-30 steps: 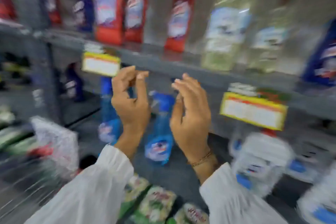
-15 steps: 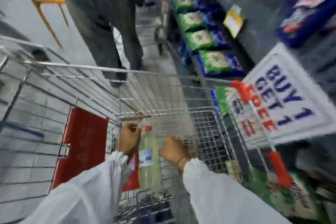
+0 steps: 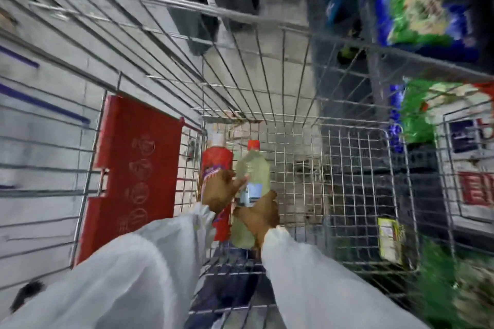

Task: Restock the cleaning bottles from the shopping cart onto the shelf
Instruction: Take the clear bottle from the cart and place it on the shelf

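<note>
Head view: both hands reach into the shopping cart [image 3: 267, 83]. Left hand [image 3: 220, 191] grip partly closed on the red bottle [image 3: 216, 159], blur limits certainty. Right hand [image 3: 260, 215] grip wrapped around the pale green bottle [image 3: 255, 168], just right of the red one, near the cart's near-left corner.

Wire shopping cart [image 3: 267, 83] seen from above, red bottle [image 3: 216, 160] beside pale green bottle [image 3: 254, 171] — left hand [image 3: 217, 192] against both, right hand [image 3: 260, 215] gripping the green one — red flap [image 3: 133, 168] at left
</note>
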Motion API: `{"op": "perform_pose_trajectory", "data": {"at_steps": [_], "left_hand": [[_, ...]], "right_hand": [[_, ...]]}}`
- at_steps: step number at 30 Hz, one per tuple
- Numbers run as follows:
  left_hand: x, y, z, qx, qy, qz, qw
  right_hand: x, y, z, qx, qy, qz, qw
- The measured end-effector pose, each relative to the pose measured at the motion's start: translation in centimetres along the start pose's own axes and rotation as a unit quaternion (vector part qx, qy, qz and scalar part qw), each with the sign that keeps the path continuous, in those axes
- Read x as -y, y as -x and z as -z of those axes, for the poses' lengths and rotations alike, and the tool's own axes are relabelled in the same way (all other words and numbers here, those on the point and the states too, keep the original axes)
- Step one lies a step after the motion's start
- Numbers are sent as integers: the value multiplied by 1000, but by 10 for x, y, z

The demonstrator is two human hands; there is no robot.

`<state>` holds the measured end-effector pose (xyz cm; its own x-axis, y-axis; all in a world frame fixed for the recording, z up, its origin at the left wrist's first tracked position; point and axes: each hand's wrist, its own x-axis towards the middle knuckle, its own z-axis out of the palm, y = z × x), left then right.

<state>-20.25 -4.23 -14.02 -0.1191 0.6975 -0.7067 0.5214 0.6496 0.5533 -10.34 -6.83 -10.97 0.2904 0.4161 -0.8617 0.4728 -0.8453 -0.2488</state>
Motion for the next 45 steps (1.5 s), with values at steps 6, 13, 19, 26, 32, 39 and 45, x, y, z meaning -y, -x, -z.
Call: {"op": "perform_pose_trajectory", "data": {"at_steps": [6,13,19,26,32,39,45], "left_hand": [[-29,22,4,34,65,-35,997],[-110,84,10,130,247,-91,956],[-189,163,21,309,249,-257,881],[-245,323,0,310,271,-393,822],[-278,476,-26,327,267,-497,758],[-298,649,-41,413,221,-610,639],[-301,746,-61,457,165,-675,556]], "right_hand": [[-7,26,38,-39,-57,41,997],[-3,90,106,-88,-205,119,968],[-31,176,182,-114,-281,236,923],[-110,309,253,-179,-321,349,862],[-197,445,291,-261,-354,416,796],[-302,595,313,-367,-311,475,737],[-366,667,325,-452,-330,466,685]]}}
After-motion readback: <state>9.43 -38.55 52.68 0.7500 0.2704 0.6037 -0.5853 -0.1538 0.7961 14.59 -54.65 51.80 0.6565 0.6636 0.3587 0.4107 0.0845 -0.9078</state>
